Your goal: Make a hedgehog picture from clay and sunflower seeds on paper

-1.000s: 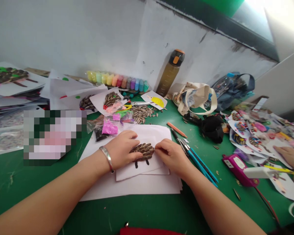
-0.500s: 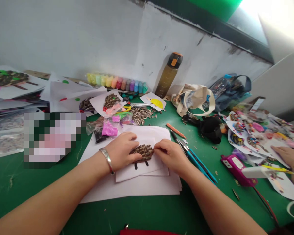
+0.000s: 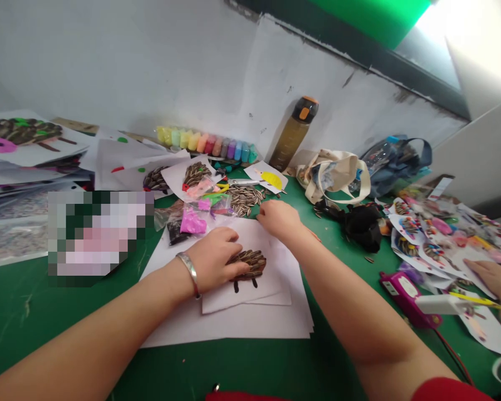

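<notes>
My left hand (image 3: 219,259), a silver bangle on its wrist, lies on a small white sheet (image 3: 223,301) with its thumb and fingers apart. Its fingers touch the left side of a hedgehog-like body (image 3: 253,263) of overlapping striped sunflower seeds, with two dark legs below. Beneath it are larger white sheets (image 3: 167,328). At the near edge of a loose pile of sunflower seeds (image 3: 245,197), my right hand (image 3: 279,219) has its fingers curled together; the tips are mostly hidden, so I cannot see what is between them.
Bags of pink and black clay (image 3: 193,221) lie left of the seeds. A bottle (image 3: 294,133) leans near the wall beside a cloth bag (image 3: 334,172). Stacked pictures (image 3: 29,145) fill the far left. Rightward are a magenta device (image 3: 409,295) and another person's hand (image 3: 486,275).
My right hand has left the right end of the seed body and moved up and away to the seed pile. My left hand stays on the sheet. The view has shifted slightly.
</notes>
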